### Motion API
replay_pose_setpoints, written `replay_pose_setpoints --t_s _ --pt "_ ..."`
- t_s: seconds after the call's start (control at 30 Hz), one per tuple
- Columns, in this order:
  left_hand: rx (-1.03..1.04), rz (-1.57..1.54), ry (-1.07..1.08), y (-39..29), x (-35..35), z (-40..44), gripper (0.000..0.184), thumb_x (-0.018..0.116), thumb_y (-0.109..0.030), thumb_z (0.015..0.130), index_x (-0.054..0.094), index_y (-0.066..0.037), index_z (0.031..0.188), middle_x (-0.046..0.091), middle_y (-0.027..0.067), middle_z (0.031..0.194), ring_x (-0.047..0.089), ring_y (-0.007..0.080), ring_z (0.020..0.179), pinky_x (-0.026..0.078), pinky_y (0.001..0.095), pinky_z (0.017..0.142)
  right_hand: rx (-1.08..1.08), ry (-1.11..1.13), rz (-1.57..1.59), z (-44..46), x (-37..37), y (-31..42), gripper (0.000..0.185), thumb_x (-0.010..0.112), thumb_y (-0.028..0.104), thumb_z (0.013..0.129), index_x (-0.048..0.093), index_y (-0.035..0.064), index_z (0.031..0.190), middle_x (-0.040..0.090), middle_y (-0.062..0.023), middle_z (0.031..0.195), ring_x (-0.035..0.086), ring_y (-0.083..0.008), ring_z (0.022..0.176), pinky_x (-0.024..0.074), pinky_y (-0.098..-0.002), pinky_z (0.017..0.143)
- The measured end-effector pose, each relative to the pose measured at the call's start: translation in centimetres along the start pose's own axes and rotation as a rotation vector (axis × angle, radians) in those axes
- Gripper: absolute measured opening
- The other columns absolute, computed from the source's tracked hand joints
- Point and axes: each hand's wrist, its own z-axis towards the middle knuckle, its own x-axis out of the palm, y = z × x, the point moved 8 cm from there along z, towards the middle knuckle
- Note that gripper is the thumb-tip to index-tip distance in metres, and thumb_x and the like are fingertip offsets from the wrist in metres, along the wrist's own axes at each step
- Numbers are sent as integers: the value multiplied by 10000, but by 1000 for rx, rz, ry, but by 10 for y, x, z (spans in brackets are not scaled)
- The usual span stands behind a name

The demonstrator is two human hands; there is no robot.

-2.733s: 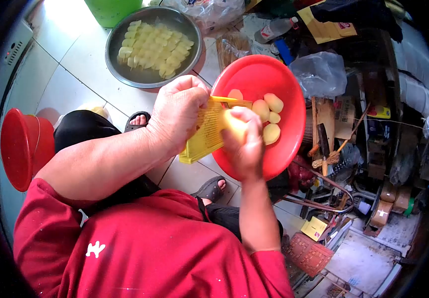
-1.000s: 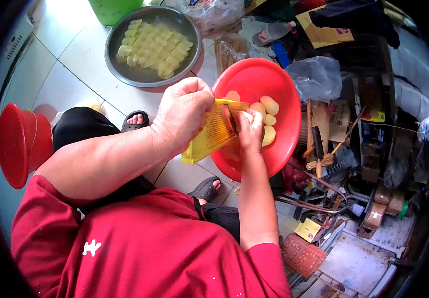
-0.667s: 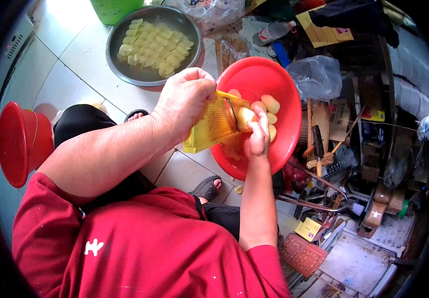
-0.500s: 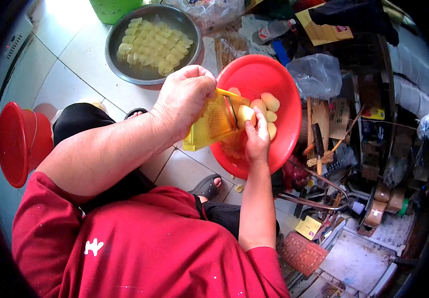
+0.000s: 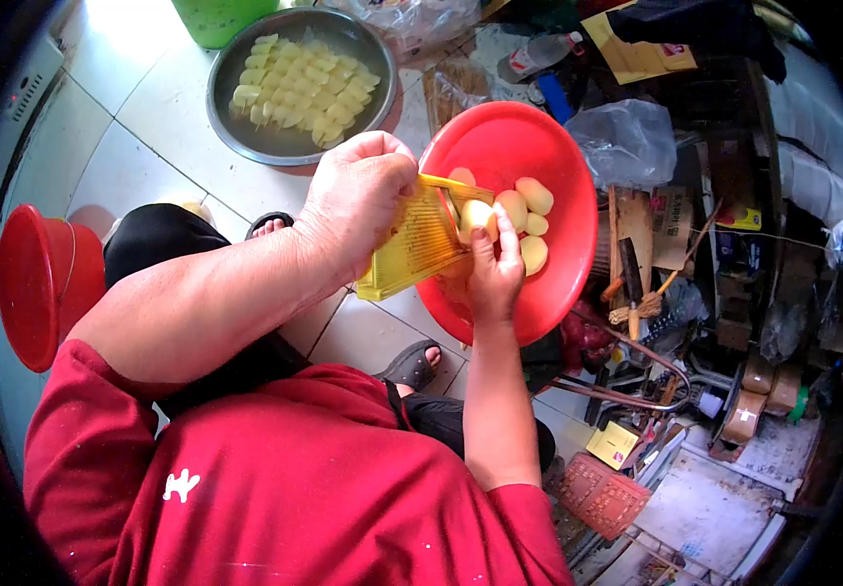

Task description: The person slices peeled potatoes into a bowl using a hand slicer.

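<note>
My left hand (image 5: 361, 190) is closed around the upper end of a yellow slicer (image 5: 417, 246), which is tilted over a red basin (image 5: 461, 146). Against the slicer's face, near its blade, a peeled potato (image 5: 475, 222) is pressed by my right hand (image 5: 497, 278), with thumb and fingers on it. Several more peeled potatoes (image 5: 535, 195) lie in the basin beyond my right fingers. The slicer and my right hand hide part of the basin's near side.
A metal bowl (image 5: 221, 109) with sliced potatoes (image 5: 309, 88) in water stands on the tiled floor. A red bucket (image 5: 26, 293) is at the left and a green container (image 5: 221, 20) at the top. Clutter fills the right side, including a knife (image 5: 630, 269) and a plastic bag (image 5: 625, 142).
My right hand and the potato have slid slightly left along the slicer, towards my left hand. The left hand keeps its hold, almost unmoved.
</note>
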Motion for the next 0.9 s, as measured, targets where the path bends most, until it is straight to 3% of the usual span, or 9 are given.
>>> replay_pose_setpoints --t_s 0.07,0.17,0.3,0.37,0.43,0.57,0.63,0.77,0.9 --pt "-2 -18 22 0 3 0 31 554 -50 774 578 -46 793 585 44 863 523 132 773 437 258 697 106 -59 -151 12 -13 -17 491 612 230 945 486 -54 1325 573 -121 1219 510 -172 1134 401 -290 991" --pt "5 -50 6 0 1 1 36 544 -41 764 572 -42 787 583 55 875 524 146 789 440 266 711 89 5 47 -3 8 22 515 619 245 942 472 -54 1336 549 -120 1258 502 -176 1149 398 -294 994" --pt "-25 -78 12 5 0 0 34 542 -38 762 569 -44 781 581 56 867 526 148 782 440 262 708 -397 172 -99 -38 37 92 673 673 360 895 421 -39 1375 505 -105 1311 481 -173 1177 393 -312 1007" --pt "-19 -73 13 3 0 0 37 539 -35 758 568 -45 778 580 57 865 527 149 780 440 262 706 31 111 280 -20 23 23 589 643 318 923 453 -37 1353 526 -113 1292 515 -173 1128 415 -303 982" --pt "-15 -39 8 2 2 0 23 551 -44 770 570 -49 781 583 50 862 531 143 757 445 259 690 95 0 -55 1 -4 0 533 626 280 938 475 -39 1337 552 -114 1256 529 -175 1106 430 -295 963" --pt "-42 -59 4 5 2 2 25 553 -44 770 573 -48 785 581 45 861 530 141 763 445 257 693 58 50 56 -4 8 16 547 640 288 928 478 -37 1337 555 -107 1249 519 -173 1123 417 -295 977" --pt "1 -88 23 2 2 4 36 542 -31 762 569 -45 783 580 44 858 530 146 776 444 257 701 -337 167 -156 -28 28 73 553 642 287 927 473 -39 1340 537 -108 1273 508 -169 1140 409 -299 987" --pt "-2 -61 20 0 4 -3 65 518 -12 732 558 -44 772 575 49 857 529 156 794 443 262 716 85 107 244 -16 19 34 592 660 351 900 485 -13 1333 589 -149 1238 571 -250 1096 460 -345 932" --pt "-12 -69 12 -1 4 2 64 518 -10 730 554 -45 770 579 45 860 527 156 782 445 262 718 67 1 -21 9 -2 -11 562 662 316 906 489 -4 1334 591 -116 1203 575 -184 1037 479 -326 885"
